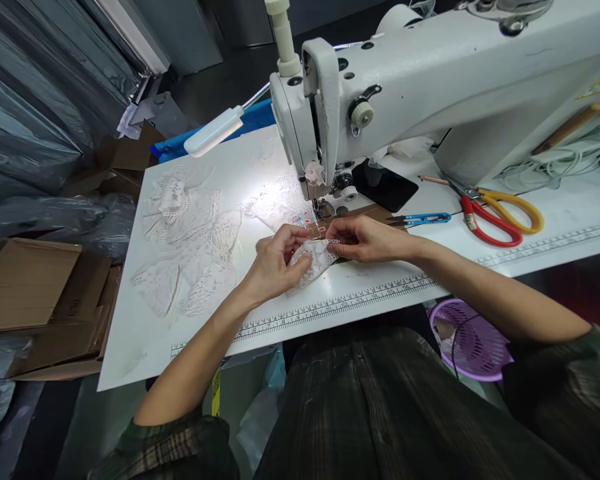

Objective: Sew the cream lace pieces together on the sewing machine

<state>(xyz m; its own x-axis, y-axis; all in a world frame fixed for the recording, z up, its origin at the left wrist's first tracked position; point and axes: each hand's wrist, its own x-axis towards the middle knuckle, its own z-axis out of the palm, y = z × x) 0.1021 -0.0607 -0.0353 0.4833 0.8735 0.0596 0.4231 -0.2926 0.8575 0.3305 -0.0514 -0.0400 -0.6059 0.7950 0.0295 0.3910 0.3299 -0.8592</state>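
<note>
Both my hands hold a small piece of white lace fabric (307, 263) just in front of the sewing machine's presser foot (323, 208). My left hand (283, 259) pinches its left side, thumb on top. At its right upper edge, my right hand (363, 239) grips it between thumb and fingers. Behind the hands, more white lace (275, 203) lies under the lamp light, left of the needle area. Several white lace pieces (190, 233) are heaped on the left part of the table. The fingertips hide part of the held piece.
The white sewing machine (405, 87) stands at the back. Right of my hands lie blue thread snips (425, 219), red-and-yellow-handled scissors (500, 210) and a black phone (385, 187). A ruler strip (350, 303) runs along the table's front edge. Below sits a purple basket (473, 347); cardboard boxes (30, 280) stand left.
</note>
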